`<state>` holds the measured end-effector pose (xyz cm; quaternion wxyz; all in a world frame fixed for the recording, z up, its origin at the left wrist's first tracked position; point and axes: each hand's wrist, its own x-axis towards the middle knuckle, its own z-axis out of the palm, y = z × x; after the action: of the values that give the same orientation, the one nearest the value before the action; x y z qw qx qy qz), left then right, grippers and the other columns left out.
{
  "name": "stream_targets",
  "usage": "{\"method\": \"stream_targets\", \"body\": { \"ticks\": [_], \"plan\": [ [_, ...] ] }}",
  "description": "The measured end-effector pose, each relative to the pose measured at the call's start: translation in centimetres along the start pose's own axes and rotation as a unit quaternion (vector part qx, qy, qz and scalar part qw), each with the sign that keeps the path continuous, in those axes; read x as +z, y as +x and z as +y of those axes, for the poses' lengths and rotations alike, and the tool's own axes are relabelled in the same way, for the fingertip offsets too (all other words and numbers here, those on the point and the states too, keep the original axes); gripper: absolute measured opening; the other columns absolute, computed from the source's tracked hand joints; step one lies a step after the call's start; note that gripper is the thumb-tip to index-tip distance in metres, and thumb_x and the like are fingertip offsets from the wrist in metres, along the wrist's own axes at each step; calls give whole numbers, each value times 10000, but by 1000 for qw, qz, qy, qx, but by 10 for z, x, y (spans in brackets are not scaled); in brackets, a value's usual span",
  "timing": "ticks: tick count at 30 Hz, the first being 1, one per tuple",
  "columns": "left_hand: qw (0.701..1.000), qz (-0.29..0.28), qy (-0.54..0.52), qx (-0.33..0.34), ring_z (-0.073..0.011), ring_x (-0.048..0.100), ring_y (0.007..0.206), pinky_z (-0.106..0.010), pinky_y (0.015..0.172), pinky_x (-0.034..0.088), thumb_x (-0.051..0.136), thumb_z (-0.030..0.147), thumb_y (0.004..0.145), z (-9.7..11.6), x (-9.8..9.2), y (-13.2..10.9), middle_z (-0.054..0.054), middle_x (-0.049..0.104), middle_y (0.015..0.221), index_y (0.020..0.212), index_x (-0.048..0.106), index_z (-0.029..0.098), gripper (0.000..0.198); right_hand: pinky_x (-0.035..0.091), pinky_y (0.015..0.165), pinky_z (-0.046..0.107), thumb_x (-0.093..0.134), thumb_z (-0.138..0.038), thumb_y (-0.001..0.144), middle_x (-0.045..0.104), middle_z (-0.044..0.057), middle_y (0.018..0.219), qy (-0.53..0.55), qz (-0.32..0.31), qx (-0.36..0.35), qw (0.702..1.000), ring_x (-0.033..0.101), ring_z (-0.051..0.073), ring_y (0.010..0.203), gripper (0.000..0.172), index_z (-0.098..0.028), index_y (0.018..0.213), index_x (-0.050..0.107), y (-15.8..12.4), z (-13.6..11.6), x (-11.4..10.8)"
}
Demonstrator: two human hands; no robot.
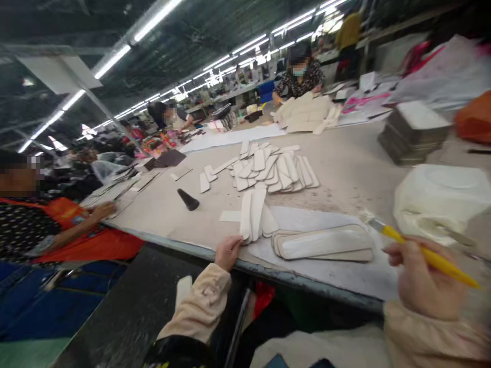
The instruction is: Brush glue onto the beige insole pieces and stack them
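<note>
Landmark: we took the insole stack [324,244], flat on a pale sheet [307,217] near the table's front edge, as our reference.
Surface: the table [345,168] was long, beige and dusty, with a worn metal lip just in front of the insole stack.
Left hand: our left hand [228,251] rested at the table edge to the left of the insole stack, fingertips on the near end of a few white strips [253,212]. We could not tell whether it pinched them or only touched.
Right hand: our right hand [420,278], to the right of the insole stack, was closed around a yellow-handled brush [425,254], its bristles pointing at the stack's upper right corner.
Beyond the stack: a loose heap of strips [270,168] lay fanned out. A black cone-shaped piece [187,199] lay far left of it.
Right of the stack: a white tub [441,197] sat near, with grey boards [412,133] piled further back.
People: a seated person in orange [57,230] worked well left of the stack. A masked person [301,76] sat far behind it over cream pieces [305,115].
Room: we noted a long workshop hall, dark ceiling, and rows of tube lights [111,61] receding above.
</note>
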<state>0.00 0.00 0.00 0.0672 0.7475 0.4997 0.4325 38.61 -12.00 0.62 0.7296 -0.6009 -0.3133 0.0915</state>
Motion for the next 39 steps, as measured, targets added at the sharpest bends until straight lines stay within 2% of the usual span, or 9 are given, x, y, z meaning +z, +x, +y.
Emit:
{"method": "stream_targets", "body": {
  "ticks": [4,8,11,15,21,28,34,36,39],
  "plan": [
    [997,76,-33,2,-171,677,833,-306,787,555,548,363,862,9,-15,16,-50,732,884,862,681,190,218,482,557,305,599,-448,852,675,55,799,16,12,4,1000,560,127,562,306,-184,1005,608,-1,0,6],
    [962,188,-191,-55,-114,633,797,-267,860,518,675,307,801,62,-29,34,19,688,835,908,650,207,148,548,643,324,562,-408,893,685,80,1001,45,1,-30,999,667,157,734,249,-210,1036,610,-1,3,9],
    [889,127,-423,-119,-117,640,817,-267,847,540,739,294,744,116,-28,37,23,695,861,880,640,219,184,575,757,363,547,-405,907,640,91,1168,74,-65,-19,995,679,203,950,221,-240,1052,571,-4,2,10],
    [823,-11,-526,-217,-99,637,672,-191,652,565,787,322,691,158,1,26,17,700,768,812,661,207,209,571,821,383,523,-440,916,512,100,1376,162,-150,71,973,630,227,1107,254,-283,1094,433,-7,-3,11],
    [745,-74,-573,-333,-115,684,732,-184,685,576,814,329,653,156,44,7,3,734,799,826,680,192,259,573,812,403,577,-439,884,369,94,1487,207,-170,129,955,639,234,1092,344,-319,1089,329,-1,-5,7],
    [696,-40,-619,-362,-85,673,630,-112,538,543,826,263,618,172,35,12,42,733,783,820,680,212,254,545,877,413,550,-396,906,458,90,1406,172,-232,100,952,601,203,1128,282,-299,1070,343,-9,-2,16],
    [725,-27,-592,-351,-113,682,729,-153,608,549,796,329,654,157,43,10,26,736,829,831,688,221,234,571,602,315,684,-388,790,579,22,1174,169,-201,160,952,580,96,647,426,-299,1023,338,-11,-1,24],
    [776,-38,-543,-318,-122,662,730,-197,662,548,767,362,692,139,47,6,17,724,794,808,687,217,202,527,587,279,712,-379,759,616,-16,977,129,-145,128,973,547,96,610,437,-285,987,352,-6,4,22],
    [900,-73,-374,-213,-134,620,737,-233,697,510,740,357,725,112,51,4,0,689,755,771,700,206,163,477,615,279,709,-388,750,616,-22,863,-30,-82,43,995,550,122,634,387,-261,964,412,6,13,16]
  ]
}}
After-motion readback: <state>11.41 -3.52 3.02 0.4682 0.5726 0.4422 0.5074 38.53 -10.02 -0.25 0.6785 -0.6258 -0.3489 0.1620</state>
